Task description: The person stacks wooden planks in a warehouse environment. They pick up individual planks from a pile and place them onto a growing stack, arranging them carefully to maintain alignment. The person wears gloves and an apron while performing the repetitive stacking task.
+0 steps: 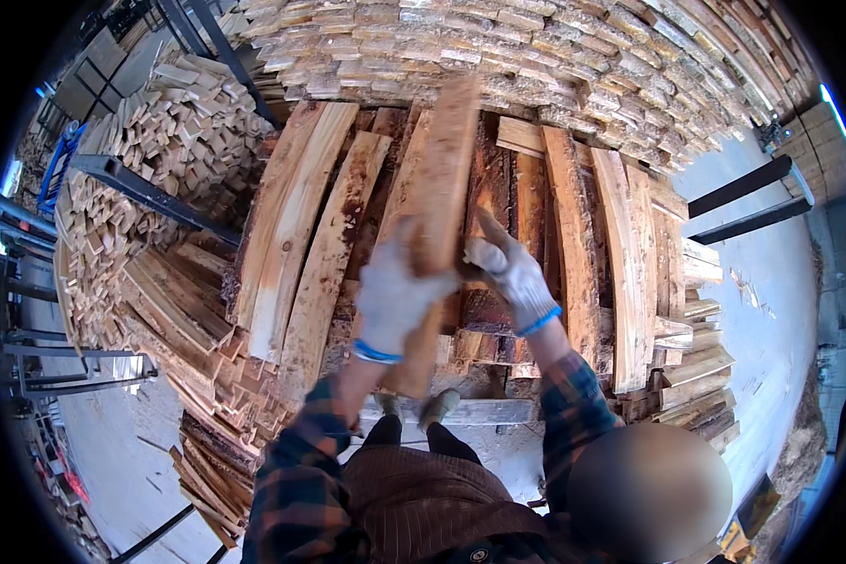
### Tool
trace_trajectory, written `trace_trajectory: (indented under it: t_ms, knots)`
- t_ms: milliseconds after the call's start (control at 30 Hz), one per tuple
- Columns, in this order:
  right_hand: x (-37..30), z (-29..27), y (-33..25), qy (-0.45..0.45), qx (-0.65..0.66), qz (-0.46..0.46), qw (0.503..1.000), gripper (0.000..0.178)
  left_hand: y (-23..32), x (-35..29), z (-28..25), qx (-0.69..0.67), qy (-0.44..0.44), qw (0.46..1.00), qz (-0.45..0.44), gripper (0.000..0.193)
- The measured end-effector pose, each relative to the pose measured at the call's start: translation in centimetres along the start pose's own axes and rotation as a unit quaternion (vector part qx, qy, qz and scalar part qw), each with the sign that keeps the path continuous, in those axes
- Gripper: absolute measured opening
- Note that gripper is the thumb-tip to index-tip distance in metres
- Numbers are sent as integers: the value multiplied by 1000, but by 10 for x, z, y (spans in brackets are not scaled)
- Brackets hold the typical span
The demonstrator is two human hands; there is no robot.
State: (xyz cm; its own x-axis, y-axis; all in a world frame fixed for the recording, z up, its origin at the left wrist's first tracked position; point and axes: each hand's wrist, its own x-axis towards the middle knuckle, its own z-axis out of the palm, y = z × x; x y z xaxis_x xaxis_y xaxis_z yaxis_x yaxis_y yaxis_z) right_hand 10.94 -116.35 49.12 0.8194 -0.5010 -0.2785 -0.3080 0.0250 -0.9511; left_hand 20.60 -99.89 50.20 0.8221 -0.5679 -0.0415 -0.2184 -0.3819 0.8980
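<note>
Plank (449, 160): over the board stack's (634, 273) middle, blurred
Left gloved hand (397, 296): above the board stack, clamped on the plank
Right gloved hand (514, 274): above the board stack; cannot tell whether gripping

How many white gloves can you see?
2 white gloves: one on the left hand, which is at the motion-blurred plank; the other on the right hand, just right of that plank. Others could be hidden among the wood.

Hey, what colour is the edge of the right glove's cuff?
Bright blue: the cuff edge of the right glove, in the head view.
</note>
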Motion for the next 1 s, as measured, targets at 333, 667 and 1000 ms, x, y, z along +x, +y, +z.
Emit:
trace_trajectory:
  t_ms: [333,667,1000]
  knots:
    - [-9,-196,9,188,-692,86,692,51,-52,31,13,404,-89,906,-87,104]
    - [11,18,-9,-45,-155,53,985,76,-90,25,-92,-178,32,977,-112,100]
    - [49,26,33,36,-63,18,997,51,-54,8,-34,276,98,954,-62,106]
